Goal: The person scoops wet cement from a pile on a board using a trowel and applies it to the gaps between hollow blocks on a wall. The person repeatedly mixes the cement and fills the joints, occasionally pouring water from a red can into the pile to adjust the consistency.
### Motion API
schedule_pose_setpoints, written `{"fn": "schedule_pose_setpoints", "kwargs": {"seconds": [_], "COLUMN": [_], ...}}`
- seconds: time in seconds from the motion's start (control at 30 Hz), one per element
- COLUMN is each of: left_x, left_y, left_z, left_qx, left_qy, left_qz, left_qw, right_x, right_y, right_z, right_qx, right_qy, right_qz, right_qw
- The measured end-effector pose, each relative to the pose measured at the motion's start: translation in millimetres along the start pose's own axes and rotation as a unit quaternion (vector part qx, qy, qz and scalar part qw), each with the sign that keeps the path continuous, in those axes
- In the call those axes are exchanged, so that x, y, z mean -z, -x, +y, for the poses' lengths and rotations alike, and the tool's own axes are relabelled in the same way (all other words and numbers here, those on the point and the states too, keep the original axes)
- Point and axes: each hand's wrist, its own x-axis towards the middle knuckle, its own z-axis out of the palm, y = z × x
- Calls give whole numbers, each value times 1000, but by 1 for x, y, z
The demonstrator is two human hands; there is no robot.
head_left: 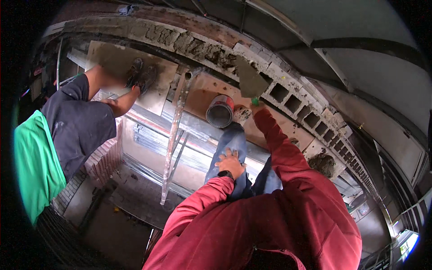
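Note:
My right hand point(257, 107) is closed around the green handle of a masonry trowel point(250, 81). Its broad, mortar-coated blade lies over the top edge of a row of hollow concrete blocks point(280, 91). To the left of the blade, rough wet mortar point(198, 47) covers the top of the row; to the right, the block cores stand uncovered. My left hand point(230, 164) rests on my jeans at the knee, fingers spread, holding nothing. In front of that knee is a round bucket point(220, 111) with a red and dark outside and a grey inside.
Planks point(202, 92) form a scaffold platform along the wall. An upright, mortar-splashed pole point(175, 135) stands left of my legs. A mortar heap point(322, 165) sits at the right. Another person in dark shorts point(78, 121) stands at the left, near stacked bricks point(103, 155). A lower level shows below.

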Motion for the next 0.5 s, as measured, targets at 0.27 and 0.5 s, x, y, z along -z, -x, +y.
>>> {"fn": "schedule_pose_setpoints", "kwargs": {"seconds": [0.27,0.5], "left_x": [-2,0], "left_y": [-2,-4], "left_z": [1,2], "left_qx": [5,9], "left_qy": [6,-12], "left_qz": [8,1], "left_qw": [1000,1000], "right_x": [-2,27], "right_y": [-6,6], "right_z": [10,-27], "right_qx": [2,41], "right_qy": [32,148], "right_qz": [26,125], "right_qw": [999,980]}}
